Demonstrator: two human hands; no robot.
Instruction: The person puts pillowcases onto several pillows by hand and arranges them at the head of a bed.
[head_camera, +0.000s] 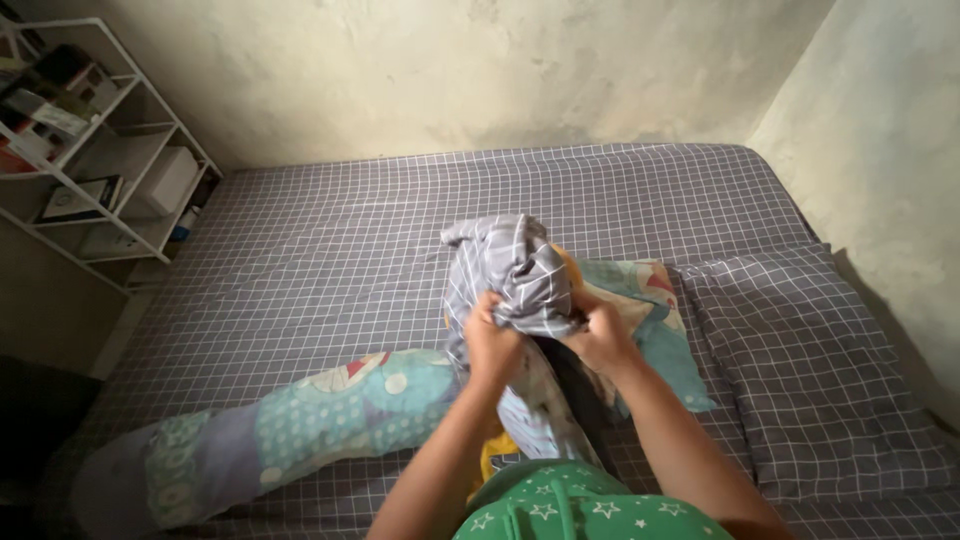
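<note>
Now the left hand (492, 340) and right hand (603, 335) both clench a grey checked pillowcase (515, 265), bunched over the bed (330, 230); a patterned bolster (300, 420) lies at eight o'clock

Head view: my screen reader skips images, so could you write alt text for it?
Both hands, left hand and right hand, grip a bunched grey checked pillowcase above a bed with a matching sheet. A long teal patterned bolster lies across it, a checked pillow at right.
</note>
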